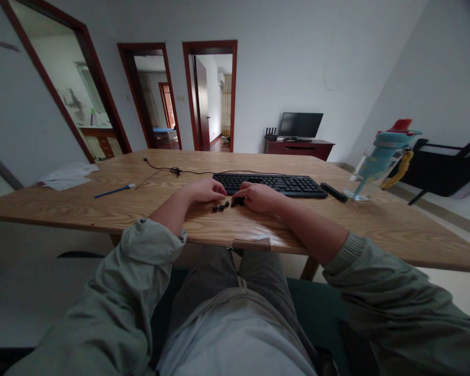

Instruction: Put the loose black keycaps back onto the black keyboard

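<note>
A black keyboard point(274, 184) lies across the wooden table in front of me. My left hand point(208, 191) is at its front left corner, the fingers closed together and pointing right; whatever is between the fingertips is too small to make out. Close by, my right hand point(259, 197) rests at the keyboard's front edge with fingers bent inward in a pinch. Beneath those fingers sit some small black pieces, partly hidden. Several more loose black keycaps point(221, 208) lie on the table between and just below the two hands.
The wooden table point(160, 209) also bears a blue brush with a white tip point(115, 191), white paper point(70, 175) and the keyboard's cable point(175, 171). Right of the keyboard are a dark oblong bar point(334, 192) and a clear bottle with a blue lid point(379, 162). Brown tape point(252, 244) covers the near edge.
</note>
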The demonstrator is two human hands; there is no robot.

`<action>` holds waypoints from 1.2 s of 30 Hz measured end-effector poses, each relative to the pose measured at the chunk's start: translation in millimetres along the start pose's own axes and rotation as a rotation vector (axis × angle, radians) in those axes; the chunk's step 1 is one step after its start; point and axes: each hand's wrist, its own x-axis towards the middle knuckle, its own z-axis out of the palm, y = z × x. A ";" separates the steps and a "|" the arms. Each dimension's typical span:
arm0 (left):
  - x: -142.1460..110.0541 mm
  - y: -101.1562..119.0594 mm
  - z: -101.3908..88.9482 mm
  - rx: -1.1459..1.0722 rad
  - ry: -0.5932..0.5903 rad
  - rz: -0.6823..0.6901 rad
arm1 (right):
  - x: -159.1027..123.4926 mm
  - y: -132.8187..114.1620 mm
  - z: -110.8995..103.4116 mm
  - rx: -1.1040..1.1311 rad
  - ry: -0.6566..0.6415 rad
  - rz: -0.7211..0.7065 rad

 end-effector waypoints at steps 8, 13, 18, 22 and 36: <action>0.1 -0.6 2.1 -0.045 0.051 0.021 | 0.4 5.7 -3.9 0.061 0.005 0.008; 0.2 0.0 2.9 -0.050 0.116 0.040 | -3.6 10.4 -7.8 0.183 0.046 0.065; 0.5 -1.0 3.6 -0.029 0.145 0.057 | -6.5 15.6 -8.7 0.265 -0.014 0.176; -0.6 -0.1 3.7 -0.036 0.098 0.036 | -6.1 17.0 -7.8 0.286 -0.019 0.191; -5.3 7.6 2.5 -0.046 0.016 0.014 | 0.0 3.9 -6.4 0.336 0.046 0.031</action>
